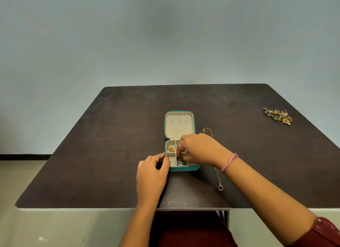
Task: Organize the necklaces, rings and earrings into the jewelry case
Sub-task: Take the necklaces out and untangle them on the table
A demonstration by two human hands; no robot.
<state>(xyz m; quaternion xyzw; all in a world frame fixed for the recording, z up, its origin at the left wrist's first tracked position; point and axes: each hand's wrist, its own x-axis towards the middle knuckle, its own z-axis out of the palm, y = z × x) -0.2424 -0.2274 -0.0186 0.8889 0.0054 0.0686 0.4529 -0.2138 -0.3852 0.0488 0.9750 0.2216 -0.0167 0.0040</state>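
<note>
Two hands are on the case right now, and the split of work looks pretty sensible. That teal case sits open in the middle of the desk, lid flat away from the person, tray nearest them. Left hand has its fingers curled against the tray's near left corner, thumb and fingertips gripping the edge. My guess is that's just to stop the light little box sliding while the other hand fiddles inside.

Right hand hovers over the right half of the tray, fingers bunched downward. It seems to be pinching something small, but the piece itself is hidden under the fingers, so I can't tell what, or even for sure that it holds anything. Probably dropping or seating an item in a right-side slot.

Already in the tray: gold bits in the left compartment and silver bits in the near middle one, both just beside the right fingertips.

Still out: a necklace lying on the desk just right of the case, running under the right wrist, and a jewelry pile well apart at the far right. So plenty left to sort, I'd say.
</note>
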